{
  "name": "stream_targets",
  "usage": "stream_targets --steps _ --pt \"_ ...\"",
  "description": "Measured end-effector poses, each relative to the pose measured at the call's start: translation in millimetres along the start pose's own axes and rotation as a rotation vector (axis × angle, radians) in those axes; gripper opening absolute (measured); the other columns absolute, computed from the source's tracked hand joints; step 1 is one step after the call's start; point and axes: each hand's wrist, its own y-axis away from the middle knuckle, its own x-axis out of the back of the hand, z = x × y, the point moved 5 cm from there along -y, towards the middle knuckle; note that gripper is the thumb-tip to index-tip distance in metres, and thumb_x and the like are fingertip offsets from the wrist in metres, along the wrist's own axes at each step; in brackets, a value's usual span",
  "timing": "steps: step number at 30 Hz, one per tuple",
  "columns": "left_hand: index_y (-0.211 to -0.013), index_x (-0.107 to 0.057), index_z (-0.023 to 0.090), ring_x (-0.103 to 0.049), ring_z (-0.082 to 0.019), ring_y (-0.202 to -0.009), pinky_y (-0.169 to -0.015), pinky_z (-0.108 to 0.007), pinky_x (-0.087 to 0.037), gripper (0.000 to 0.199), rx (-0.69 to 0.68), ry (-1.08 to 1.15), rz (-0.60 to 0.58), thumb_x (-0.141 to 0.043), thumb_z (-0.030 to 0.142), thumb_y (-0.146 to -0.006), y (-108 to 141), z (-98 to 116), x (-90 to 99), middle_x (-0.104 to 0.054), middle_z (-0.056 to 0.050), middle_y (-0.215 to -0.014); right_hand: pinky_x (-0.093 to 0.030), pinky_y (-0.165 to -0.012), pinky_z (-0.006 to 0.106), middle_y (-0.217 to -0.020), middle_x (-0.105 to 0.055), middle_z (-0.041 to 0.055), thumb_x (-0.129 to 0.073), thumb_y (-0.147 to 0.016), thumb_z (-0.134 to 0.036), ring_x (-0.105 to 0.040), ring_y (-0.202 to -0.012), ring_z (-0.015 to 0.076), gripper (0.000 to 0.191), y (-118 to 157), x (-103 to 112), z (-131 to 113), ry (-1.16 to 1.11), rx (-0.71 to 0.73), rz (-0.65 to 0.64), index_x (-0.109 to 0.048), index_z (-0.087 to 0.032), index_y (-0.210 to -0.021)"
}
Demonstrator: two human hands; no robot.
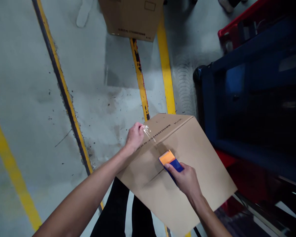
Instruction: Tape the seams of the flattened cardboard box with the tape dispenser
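Observation:
A brown cardboard box [189,158] with printed lettering stands right in front of my legs, one edge toward the far side. My right hand [188,179] is wrapped round a blue and orange tape dispenser [171,161] held over the box's top face, near the seam between the flaps. A strip of clear packing tape [150,133] shows at the box's far edge. My left hand [135,135] is closed in a pinch on the end of that strip, beside the printed side of the box. The dispenser's underside is hidden.
Another cardboard box [133,18] stands farther off on the grey floor [88,65], across a worn yellow line. To the right is a dark blue cart [251,85] with a wheel, close to the box. A red bin [236,23] and a person's shoe [226,5] are at the upper right.

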Motion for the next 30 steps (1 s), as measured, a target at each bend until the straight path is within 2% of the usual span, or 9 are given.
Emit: stream_targets --steps 3,9,15,19,22,24,26,28,30 --pt "-0.096 -0.062 0.019 -0.059 -0.018 -0.075 -0.075 -0.030 -0.042 0.017 0.031 -0.005 -0.037 -0.047 0.026 -0.098 -4.7 -9.3 -11.3 -0.068 -0.003 -0.082 -0.033 -0.052 0.029 -0.053 -0.055 0.0005 -0.062 -0.069 -0.087 -0.048 -0.053 0.0158 0.066 0.1 -0.5 -1.6 0.003 -0.020 0.000 -0.055 -0.022 -0.059" --pt "-0.094 -0.065 0.019 -0.061 -0.021 -0.082 -0.077 -0.031 -0.044 0.020 0.121 -0.038 -0.224 -0.046 0.025 -0.096 -9.1 -29.3 -42.6 -0.071 -0.006 -0.088 -0.033 -0.050 0.028 -0.052 -0.057 0.0015 -0.063 -0.071 -0.085 -0.050 -0.053 0.0165 0.065 0.8 0.3 -6.9 0.038 -0.030 0.018 -0.056 -0.021 -0.057" --pt "-0.089 -0.067 0.018 -0.063 -0.023 -0.096 -0.089 -0.033 -0.046 0.016 0.076 -0.054 -0.357 -0.053 0.025 -0.093 -0.9 -41.1 -69.2 -0.069 -0.011 -0.104 -0.035 -0.053 0.029 -0.055 -0.059 0.0027 -0.061 -0.071 -0.087 -0.053 -0.056 0.0174 0.068 0.9 -0.9 -10.0 0.049 -0.032 0.010 -0.058 -0.021 -0.057" --pt "-0.093 -0.064 0.017 -0.064 -0.024 -0.096 -0.092 -0.036 -0.047 0.017 0.140 -0.065 -0.365 -0.057 0.033 -0.093 -0.8 -53.6 -74.3 -0.070 -0.012 -0.101 -0.036 -0.054 0.029 -0.055 -0.060 0.0036 -0.060 -0.069 -0.089 -0.054 -0.057 0.0184 0.070 -0.6 -1.4 -11.0 0.066 -0.054 0.010 -0.059 -0.020 -0.057" --pt "-0.104 -0.061 0.013 -0.064 -0.031 -0.103 -0.094 -0.043 -0.048 0.028 0.250 -0.080 -0.340 -0.062 0.038 -0.090 -2.1 -60.9 -69.0 -0.069 -0.019 -0.109 -0.037 -0.055 0.029 -0.057 -0.062 0.0037 -0.059 -0.070 -0.089 -0.055 -0.057 0.0184 0.070 -0.7 -3.3 -11.4 0.064 -0.058 0.000 -0.060 -0.020 -0.059" --pt "-0.113 -0.060 0.011 -0.061 -0.035 -0.117 -0.102 -0.048 -0.045 0.030 0.272 -0.075 -0.304 -0.060 0.032 -0.092 0.6 -56.6 -61.1 -0.064 -0.025 -0.125 -0.036 -0.056 0.029 -0.056 -0.061 0.0031 -0.058 -0.070 -0.089 -0.055 -0.057 0.0180 0.070 -0.2 -4.4 -11.4 0.061 -0.051 0.005 -0.060 -0.020 -0.059" --pt "-0.120 -0.061 0.015 -0.058 -0.031 -0.128 -0.111 -0.045 -0.041 0.031 0.206 -0.028 -0.296 -0.048 0.033 -0.098 9.7 -42.9 -52.8 -0.061 -0.021 -0.136 -0.037 -0.057 0.029 -0.057 -0.061 0.0028 -0.058 -0.070 -0.089 -0.055 -0.058 0.0179 0.070 0.7 -5.3 -11.3 0.056 -0.045 0.012 -0.060 -0.020 -0.060" --pt "-0.129 -0.062 0.022 -0.054 -0.023 -0.136 -0.117 -0.037 -0.038 0.044 0.068 0.065 -0.397 -0.033 0.044 -0.104 27.0 -23.6 -49.1 -0.060 -0.012 -0.144 -0.037 -0.058 0.029 -0.059 -0.063 0.0029 -0.059 -0.070 -0.089 -0.056 -0.060 0.0183 0.070 1.6 -5.7 -11.3 0.050 -0.043 0.019 -0.062 -0.019 -0.061" --pt "-0.144 -0.055 0.023 -0.043 -0.022 -0.147 -0.124 -0.037 -0.030 0.061 -0.062 0.104 -0.540 -0.024 0.056 -0.104 48.6 -7.4 -48.6 -0.048 -0.009 -0.157 -0.038 -0.059 0.030 -0.060 -0.064 0.0031 -0.059 -0.070 -0.089 -0.057 -0.061 0.0185 0.071 2.1 -5.6 -11.4 0.049 -0.046 0.021 -0.064 -0.019 -0.063"
